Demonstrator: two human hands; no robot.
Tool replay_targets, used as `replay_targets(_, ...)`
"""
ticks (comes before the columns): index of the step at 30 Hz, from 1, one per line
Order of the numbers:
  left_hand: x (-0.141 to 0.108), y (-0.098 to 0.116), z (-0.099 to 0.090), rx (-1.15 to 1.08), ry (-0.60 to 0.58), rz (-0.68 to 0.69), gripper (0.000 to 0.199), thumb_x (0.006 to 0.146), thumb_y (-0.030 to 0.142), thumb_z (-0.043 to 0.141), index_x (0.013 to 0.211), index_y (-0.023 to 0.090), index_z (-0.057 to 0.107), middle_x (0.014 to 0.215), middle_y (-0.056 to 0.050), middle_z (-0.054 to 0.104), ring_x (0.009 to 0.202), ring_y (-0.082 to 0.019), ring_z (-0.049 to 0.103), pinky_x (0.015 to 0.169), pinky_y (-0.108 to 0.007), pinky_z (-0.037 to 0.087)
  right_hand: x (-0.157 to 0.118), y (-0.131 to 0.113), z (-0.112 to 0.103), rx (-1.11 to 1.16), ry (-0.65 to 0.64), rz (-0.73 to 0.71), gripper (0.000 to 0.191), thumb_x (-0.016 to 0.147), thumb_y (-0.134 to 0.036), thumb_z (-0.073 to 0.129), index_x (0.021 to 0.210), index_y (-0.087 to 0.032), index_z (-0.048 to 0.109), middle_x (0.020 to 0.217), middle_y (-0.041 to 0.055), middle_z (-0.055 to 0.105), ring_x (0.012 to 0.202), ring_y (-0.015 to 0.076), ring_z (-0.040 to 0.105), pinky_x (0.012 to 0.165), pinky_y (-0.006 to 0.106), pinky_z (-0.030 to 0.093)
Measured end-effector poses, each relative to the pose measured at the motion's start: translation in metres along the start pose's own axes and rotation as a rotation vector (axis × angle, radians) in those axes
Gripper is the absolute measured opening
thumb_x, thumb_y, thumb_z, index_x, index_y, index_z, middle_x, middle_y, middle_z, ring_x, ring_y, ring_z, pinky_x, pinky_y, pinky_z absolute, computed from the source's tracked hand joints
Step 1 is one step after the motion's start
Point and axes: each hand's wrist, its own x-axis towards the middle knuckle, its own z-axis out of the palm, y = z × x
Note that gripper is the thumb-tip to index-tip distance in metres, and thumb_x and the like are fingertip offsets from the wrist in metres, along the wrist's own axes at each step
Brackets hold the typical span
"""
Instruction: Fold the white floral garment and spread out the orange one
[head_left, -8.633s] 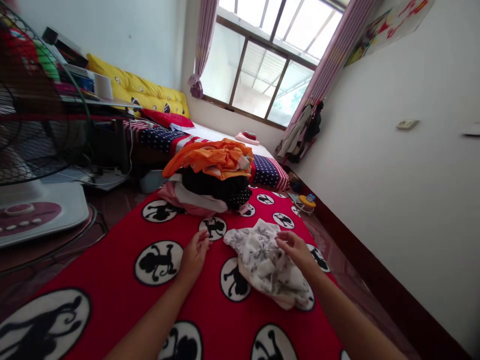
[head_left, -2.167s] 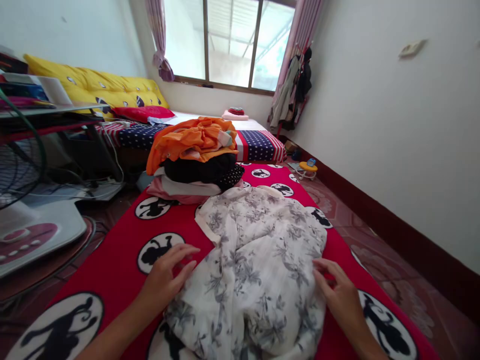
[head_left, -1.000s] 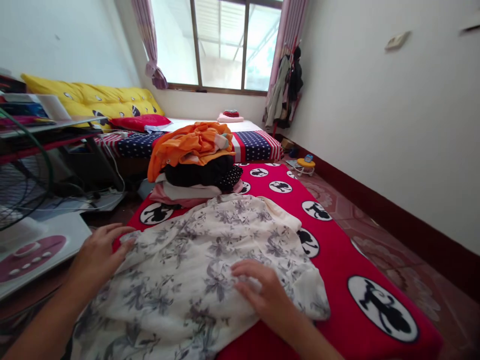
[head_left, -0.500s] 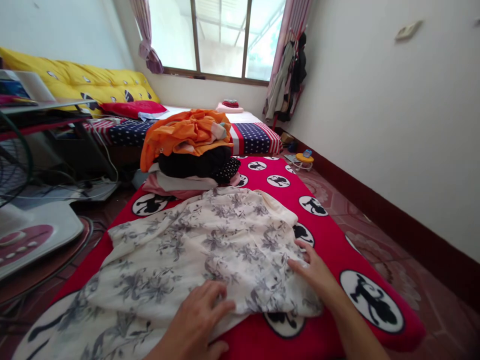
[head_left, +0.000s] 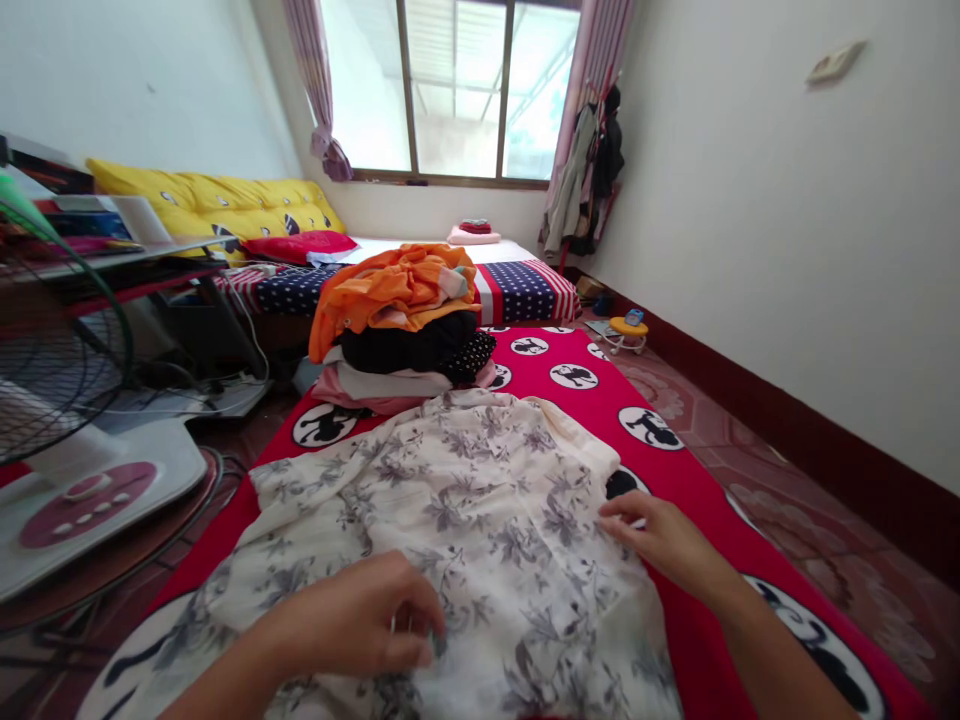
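A white garment with grey flowers [head_left: 480, 500] lies spread on a red padded surface with black-and-white round prints [head_left: 574, 376]. My left hand [head_left: 367, 615] is over its lower middle, fingers curled with a bit of the floral cloth between thumb and fingers. At the garment's right edge, my right hand [head_left: 660, 535] has its fingers and thumb pressed together on the cloth. Just beyond the garment stands a pile of clothes, with an orange garment [head_left: 397, 285] on top and a black one [head_left: 409, 343] beneath it.
A white and pink fan [head_left: 90, 505] stands at the left beside a cluttered desk [head_left: 135, 255]. Behind the pile is a bed with a star-patterned cover [head_left: 517, 285]. A small yellow stool [head_left: 628, 328] and hanging clothes [head_left: 581, 180] are near the right wall.
The garment's lower edge has come nearer on the right, covering more red cloth. My left hand has moved left and curled; my right hand has closed at the edge. The view has shifted left.
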Motion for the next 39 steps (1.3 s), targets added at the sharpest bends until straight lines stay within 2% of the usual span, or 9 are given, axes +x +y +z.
replay_targets(8, 0.124, -0.079, -0.105, -0.086, 0.954, -0.098, 0.027, 0.073, 0.024, 0.056, 0.093, 0.016, 0.073, 0.102, -0.009, 0.072, 0.101, -0.026, 0.064, 0.091, -0.036, 0.048, 0.116, 0.004, 0.036, -0.224, 0.389, -0.033, 0.056, 0.077, -0.033, 0.06, 0.128, -0.009, 0.053, 0.128, 0.0181, 0.055, 0.121, 0.0298, 0.049, 0.1, 0.04, 0.04)
replay_targets(11, 0.157, -0.102, -0.12, -0.118, 0.969, -0.139, 0.026, 0.073, 0.023, 0.058, 0.092, 0.012, 0.073, 0.097, -0.011, 0.074, 0.096, -0.027, 0.067, 0.09, -0.036, 0.049, 0.133, 0.001, 0.053, -0.313, 0.397, 0.073, 0.073, 0.077, -0.04, 0.063, 0.141, -0.013, 0.04, 0.129, 0.017, 0.055, 0.118, 0.035, 0.05, 0.092, 0.044, 0.044)
replay_targets(16, 0.18, -0.108, -0.105, -0.146, 0.891, -0.163, 0.052, 0.067, 0.024, 0.07, 0.116, 0.009, 0.064, 0.1, -0.013, 0.073, 0.089, -0.026, 0.068, 0.08, -0.033, 0.052, 0.127, -0.007, 0.062, -0.305, 0.305, -0.133, 0.058, 0.082, -0.022, 0.055, 0.139, -0.024, 0.045, 0.106, 0.0079, 0.061, 0.095, 0.024, 0.06, 0.08, 0.033, 0.046)
replay_targets(19, 0.174, -0.097, -0.087, -0.022, 0.677, -0.064, 0.069, 0.061, 0.018, 0.074, 0.128, 0.015, 0.058, 0.11, -0.011, 0.07, 0.095, -0.025, 0.066, 0.083, -0.032, 0.05, 0.112, -0.003, 0.061, -0.296, 0.162, -0.26, 0.038, 0.084, -0.016, 0.046, 0.113, -0.028, 0.067, 0.093, 0.0044, 0.061, 0.084, 0.0189, 0.062, 0.074, 0.028, 0.046)
replay_targets(23, 0.156, -0.069, -0.076, 0.353, 0.373, 0.084, 0.04, 0.064, 0.005, 0.059, 0.096, 0.021, 0.074, 0.093, -0.006, 0.071, 0.093, -0.024, 0.065, 0.083, -0.031, 0.048, 0.078, 0.017, 0.054, -0.223, 0.204, -0.404, 0.034, 0.087, -0.016, 0.041, 0.105, -0.023, 0.068, 0.093, 0.0061, 0.063, 0.084, 0.019, 0.063, 0.075, 0.029, 0.049)
replay_targets(28, 0.168, -0.031, -0.102, 0.533, 0.849, 0.12, 0.03, 0.073, 0.005, 0.048, 0.085, 0.021, 0.072, 0.093, -0.005, 0.059, 0.084, -0.019, 0.061, 0.081, -0.03, 0.05, 0.05, 0.025, 0.021, -0.201, 0.582, -0.454, 0.033, 0.091, -0.023, 0.042, 0.118, -0.022, 0.062, 0.11, 0.0083, 0.062, 0.1, 0.0205, 0.062, 0.087, 0.031, 0.049)
replay_targets(32, 0.216, -0.02, -0.128, 0.485, 1.078, 0.296, 0.043, 0.077, 0.003, 0.045, 0.11, 0.021, 0.065, 0.122, -0.007, 0.052, 0.116, -0.021, 0.052, 0.102, -0.035, 0.043, 0.066, 0.014, -0.011, -0.343, 0.771, -0.259, 0.039, 0.09, -0.025, 0.045, 0.128, -0.022, 0.057, 0.118, 0.0109, 0.059, 0.107, 0.0258, 0.059, 0.089, 0.036, 0.05)
replay_targets(35, 0.239, -0.023, -0.119, 0.479, 1.047, 0.266, 0.059, 0.074, 0.003, 0.052, 0.13, 0.021, 0.053, 0.145, -0.009, 0.035, 0.138, -0.028, 0.029, 0.113, -0.043, 0.03, 0.084, 0.01, -0.019, -0.515, 0.699, -0.091, 0.044, 0.084, -0.025, 0.054, 0.128, -0.021, 0.058, 0.128, 0.0151, 0.052, 0.113, 0.0324, 0.056, 0.089, 0.043, 0.05)
replay_targets(39, 0.224, -0.035, -0.067, 0.521, 0.825, 0.187, 0.047, 0.084, 0.016, 0.053, 0.131, 0.018, 0.054, 0.15, -0.014, 0.033, 0.139, -0.029, 0.031, 0.114, -0.046, 0.028, 0.08, 0.006, 0.009, -0.522, 0.614, -0.228, 0.04, 0.085, -0.028, 0.053, 0.124, -0.021, 0.06, 0.145, 0.0132, 0.04, 0.131, 0.0318, 0.041, 0.105, 0.046, 0.039)
